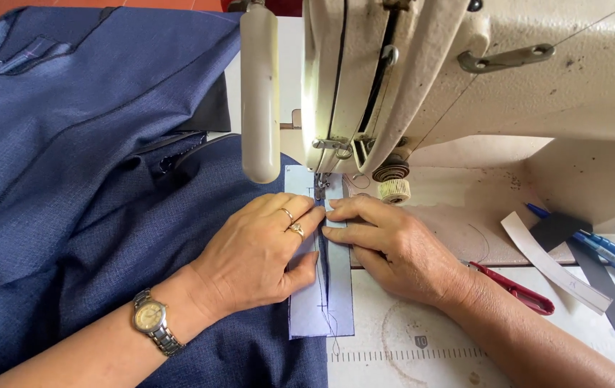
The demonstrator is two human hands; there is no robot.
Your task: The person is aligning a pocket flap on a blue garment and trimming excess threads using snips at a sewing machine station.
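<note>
A pale blue lining piece (336, 302) lies on dark blue fabric (92, 187) under the presser foot (320, 188) of a cream sewing machine (465, 72). My left hand (261, 251), with rings and a wristwatch, presses flat on the left side of the piece. On the right side my right hand (394, 248) lies flat, its fingertips meeting the left hand's just in front of the foot. A dark fold runs between the two hands toward the needle.
A white tube lamp (260, 93) hangs left of the needle. On the table at the right lie red-handled snips (519, 291), a white strip (552, 266), a dark strip (609, 302) and blue pens (602, 248). The bulk of the fabric fills the left.
</note>
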